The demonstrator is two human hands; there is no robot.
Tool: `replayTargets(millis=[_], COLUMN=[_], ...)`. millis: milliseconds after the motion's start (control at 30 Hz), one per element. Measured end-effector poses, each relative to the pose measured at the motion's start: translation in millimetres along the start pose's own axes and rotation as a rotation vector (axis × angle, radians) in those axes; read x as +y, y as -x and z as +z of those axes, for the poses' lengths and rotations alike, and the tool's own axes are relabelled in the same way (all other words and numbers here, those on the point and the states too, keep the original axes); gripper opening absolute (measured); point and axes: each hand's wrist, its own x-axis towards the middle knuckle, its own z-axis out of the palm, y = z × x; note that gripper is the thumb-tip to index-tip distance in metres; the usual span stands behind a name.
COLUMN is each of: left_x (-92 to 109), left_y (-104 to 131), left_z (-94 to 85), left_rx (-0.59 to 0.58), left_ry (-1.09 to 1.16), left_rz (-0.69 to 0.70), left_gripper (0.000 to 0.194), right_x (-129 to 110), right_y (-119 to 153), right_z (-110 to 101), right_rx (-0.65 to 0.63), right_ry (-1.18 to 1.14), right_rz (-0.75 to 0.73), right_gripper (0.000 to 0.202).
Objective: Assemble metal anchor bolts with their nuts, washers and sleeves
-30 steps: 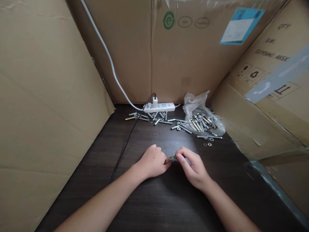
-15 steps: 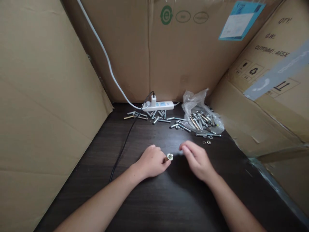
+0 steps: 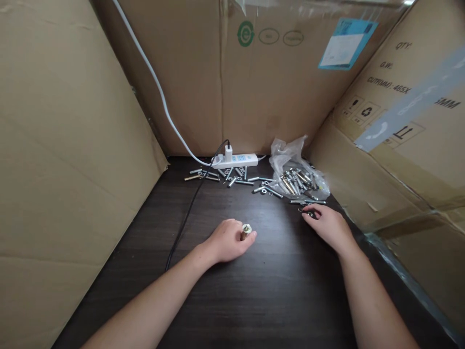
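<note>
My left hand is closed around a brass-coloured expansion bolt, held tilted upright over the table. A pale flat washer sits around its top end, with the thread tip showing through. My right hand is low at the right of the table, its thumb and index finger apart. Between them shows a small metal nut, partly hidden by the fingers. A thin spring washer lies just beside the fingertips.
Behind my right hand, a clear plastic bag holds several bolts. Loose bolts and washers lie in a row before a white power strip. A black cable crosses the table at left. Cardboard boxes wall three sides.
My right hand has moved away from the left hand, out to the nut and washers at the right. The bolt in my left hand is tipped more upright.
</note>
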Motion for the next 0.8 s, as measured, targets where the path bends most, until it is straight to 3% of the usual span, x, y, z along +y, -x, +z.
replayTargets(millis=[367,800], left_x=[-4.0,-5.6], left_y=[0.7,0.3], left_z=[3.2,3.3], left_rx=[-0.016,-0.032], left_ry=[-0.073,-0.072], left_rz=[0.011,0.004], left_gripper=[0.050,0.049], right_x=[-14.2,-11.4], right_y=[2.2,0.6], right_z=[5.8,9.0], right_rx=[0.030,0.041], right_ry=[0.006,-0.038], right_rz=[-0.118,-0.183], right_gripper=[0.027,0.027])
